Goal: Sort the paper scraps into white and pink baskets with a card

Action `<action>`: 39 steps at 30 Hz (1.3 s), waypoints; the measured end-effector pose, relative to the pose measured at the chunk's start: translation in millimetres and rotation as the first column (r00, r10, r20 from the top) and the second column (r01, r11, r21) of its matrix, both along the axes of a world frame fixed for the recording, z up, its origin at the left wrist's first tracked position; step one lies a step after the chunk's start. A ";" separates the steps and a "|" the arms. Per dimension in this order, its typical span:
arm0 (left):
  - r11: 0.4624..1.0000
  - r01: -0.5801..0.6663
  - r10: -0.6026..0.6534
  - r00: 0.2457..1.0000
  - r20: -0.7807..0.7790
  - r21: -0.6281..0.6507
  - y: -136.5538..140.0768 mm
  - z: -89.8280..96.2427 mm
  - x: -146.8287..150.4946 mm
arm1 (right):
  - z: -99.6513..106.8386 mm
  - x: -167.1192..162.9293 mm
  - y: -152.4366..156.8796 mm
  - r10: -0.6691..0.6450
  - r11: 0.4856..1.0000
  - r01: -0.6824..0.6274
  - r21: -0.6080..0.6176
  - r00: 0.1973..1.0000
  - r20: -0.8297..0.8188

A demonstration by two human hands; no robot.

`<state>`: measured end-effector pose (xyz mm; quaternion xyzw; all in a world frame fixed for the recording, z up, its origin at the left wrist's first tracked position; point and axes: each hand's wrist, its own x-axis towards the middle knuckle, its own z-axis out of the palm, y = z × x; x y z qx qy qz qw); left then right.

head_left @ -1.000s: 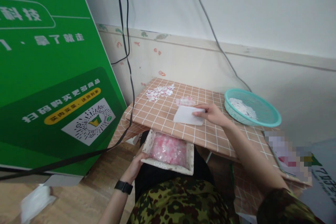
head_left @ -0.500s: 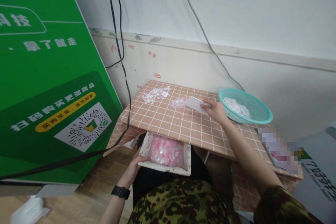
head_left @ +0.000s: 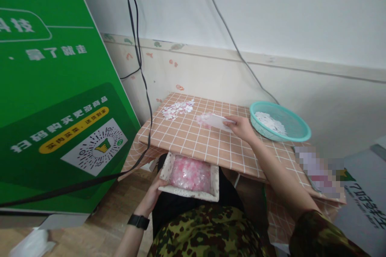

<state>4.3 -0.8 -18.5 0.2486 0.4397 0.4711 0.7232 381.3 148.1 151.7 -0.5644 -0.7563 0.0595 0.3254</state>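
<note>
My left hand grips the left side of a white speckled box, which sits over my lap below the table's edge. Inside it lies a clear plastic bag of pink and white bits. Over the table, my right hand pinches a flat white card. The card's far end overlaps a small pile of clear and pink pieces. Farther left is a scattered heap of small white and pink pieces.
The table wears a brown checked cloth. A turquoise basket with white pieces stands at the right, beyond my forearm. Nearer is a blurred flat object. Black cables hang at left, before a green panel.
My right hand has moved slightly left with the white card, which now covers more of the pink pile. My left hand and the box stay where they were.
</note>
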 end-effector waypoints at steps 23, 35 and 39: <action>1.000 -0.010 0.010 1.000 0.009 0.022 -0.7 5.3 2.0 | -1.9 0.7 -39.8 0.042 0.999 -0.041 -0.025 0.998 0.050; 0.997 -0.015 0.015 1.000 -0.009 0.079 0.8 0.9 0.2 | -11.4 -3.8 -26.7 -0.079 0.995 0.069 0.070 0.986 0.149; 0.999 -0.015 0.015 1.000 0.003 0.035 1.9 -0.3 -0.5 | -11.7 -10.4 -45.2 -0.001 0.999 -0.004 0.032 0.988 0.154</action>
